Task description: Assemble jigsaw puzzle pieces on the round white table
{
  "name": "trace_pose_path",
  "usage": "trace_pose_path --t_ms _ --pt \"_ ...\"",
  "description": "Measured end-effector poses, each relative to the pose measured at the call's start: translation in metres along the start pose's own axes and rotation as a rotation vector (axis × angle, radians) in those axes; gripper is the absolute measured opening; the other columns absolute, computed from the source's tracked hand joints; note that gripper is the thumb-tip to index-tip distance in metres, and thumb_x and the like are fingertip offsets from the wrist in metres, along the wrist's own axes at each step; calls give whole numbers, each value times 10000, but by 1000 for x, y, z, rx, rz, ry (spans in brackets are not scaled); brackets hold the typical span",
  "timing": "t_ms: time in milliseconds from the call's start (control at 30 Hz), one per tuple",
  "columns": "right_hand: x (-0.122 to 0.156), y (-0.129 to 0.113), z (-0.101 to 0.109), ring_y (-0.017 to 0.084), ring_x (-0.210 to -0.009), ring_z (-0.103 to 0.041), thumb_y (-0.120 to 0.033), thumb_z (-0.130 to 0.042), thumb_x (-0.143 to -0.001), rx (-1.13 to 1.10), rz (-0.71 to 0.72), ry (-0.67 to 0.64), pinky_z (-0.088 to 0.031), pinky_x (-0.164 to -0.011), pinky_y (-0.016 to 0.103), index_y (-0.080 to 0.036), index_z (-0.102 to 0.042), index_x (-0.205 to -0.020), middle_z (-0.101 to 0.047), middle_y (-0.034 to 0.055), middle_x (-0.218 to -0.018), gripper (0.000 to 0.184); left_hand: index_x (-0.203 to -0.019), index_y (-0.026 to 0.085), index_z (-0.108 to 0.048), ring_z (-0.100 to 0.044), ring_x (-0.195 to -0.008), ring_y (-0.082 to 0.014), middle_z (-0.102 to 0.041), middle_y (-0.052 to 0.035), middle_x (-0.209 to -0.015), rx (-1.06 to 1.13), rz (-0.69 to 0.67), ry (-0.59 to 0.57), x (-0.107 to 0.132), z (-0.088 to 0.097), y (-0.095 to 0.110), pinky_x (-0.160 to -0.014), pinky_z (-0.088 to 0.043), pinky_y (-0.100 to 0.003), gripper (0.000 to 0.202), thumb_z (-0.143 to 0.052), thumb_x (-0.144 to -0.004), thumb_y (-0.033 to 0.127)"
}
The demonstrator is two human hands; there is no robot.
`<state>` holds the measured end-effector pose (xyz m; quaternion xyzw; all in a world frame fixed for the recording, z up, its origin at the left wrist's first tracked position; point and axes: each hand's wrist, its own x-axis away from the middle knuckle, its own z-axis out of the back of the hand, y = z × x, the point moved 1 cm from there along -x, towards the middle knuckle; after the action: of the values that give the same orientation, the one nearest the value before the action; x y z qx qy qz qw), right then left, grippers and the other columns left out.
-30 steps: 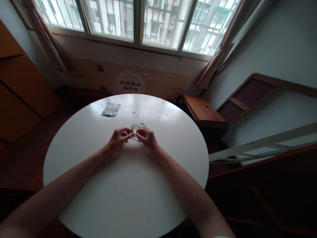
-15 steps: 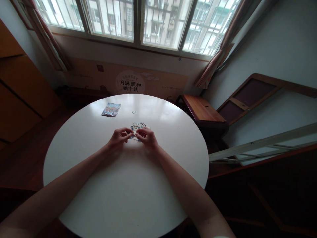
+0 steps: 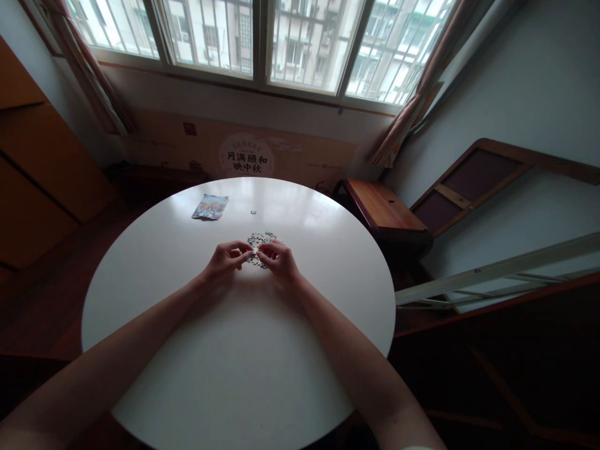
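A loose pile of small jigsaw puzzle pieces (image 3: 262, 237) lies near the middle of the round white table (image 3: 244, 350). Over the pile's left edge, my left hand (image 3: 229, 256) is closed in a pinch, thumb against fingers. My right hand (image 3: 277, 256) pinches too, just to its right, covering part of the pile. A small light puzzle piece (image 3: 255, 250) shows between the two sets of fingertips; the exact grip is too small to make out. One separate puzzle piece (image 3: 253, 212) sits farther back, apart from the pile.
A colourful printed packet (image 3: 210, 207) lies at the table's back left. Beyond the right rim stand a wooden stool or chair (image 3: 384, 203) and a pale metal frame (image 3: 487, 272). Orange cabinets (image 3: 37, 162) are on the left, barred windows (image 3: 253, 44) at the back.
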<state>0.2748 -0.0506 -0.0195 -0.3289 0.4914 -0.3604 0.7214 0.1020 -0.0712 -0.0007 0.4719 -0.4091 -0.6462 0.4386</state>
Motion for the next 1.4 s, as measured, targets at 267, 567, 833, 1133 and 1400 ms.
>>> trace_pose_path --t_ms 267,567,833,1133,1400 --pt "0 -1 0 89 -593 -496 -328 -638 -777 -12 2 1 -432 -561 226 -158 -662 -768 -526 -6 -696 172 -829 114 -678 -500 -464 -77 -629 -29 -664 -3 2 1 0 0 -1 -406 -433 -201 286 -708 -712 374" --pt "1 1 0 87 -590 -501 -327 -644 -776 -14 -6 1 -437 -568 228 -157 -667 -784 -535 -4 -708 171 -828 116 -675 -497 -461 -77 -618 -21 -647 0 9 -1 0 0 -1 -402 -426 -198 286 -709 -712 375" --pt "0 -2 0 91 -590 -500 -333 -639 -785 3 -1 -3 -442 -576 233 -153 -672 -786 -539 0 -703 183 -825 116 -669 -495 -473 -74 -614 -23 -667 -7 2 23 0 0 -5 -405 -423 -193 284 -703 -720 378" --pt "0 -4 1 90 -599 -514 -335 -634 -793 37 -21 0 -452 -588 230 -154 -678 -816 -563 8 -727 187 -856 120 -671 -503 -476 -76 -604 -20 -672 2 -4 93 -1 0 -9 -407 -420 -191 302 -705 -721 388" --pt "0 -2 0 86 -583 -529 -334 -630 -798 6 -21 17 -462 -579 227 -159 -682 -871 -585 11 -742 197 -1028 130 -682 -498 -468 -67 -604 -13 -696 2 6 63 -1 1 -4 -404 -429 -188 415 -707 -712 399"
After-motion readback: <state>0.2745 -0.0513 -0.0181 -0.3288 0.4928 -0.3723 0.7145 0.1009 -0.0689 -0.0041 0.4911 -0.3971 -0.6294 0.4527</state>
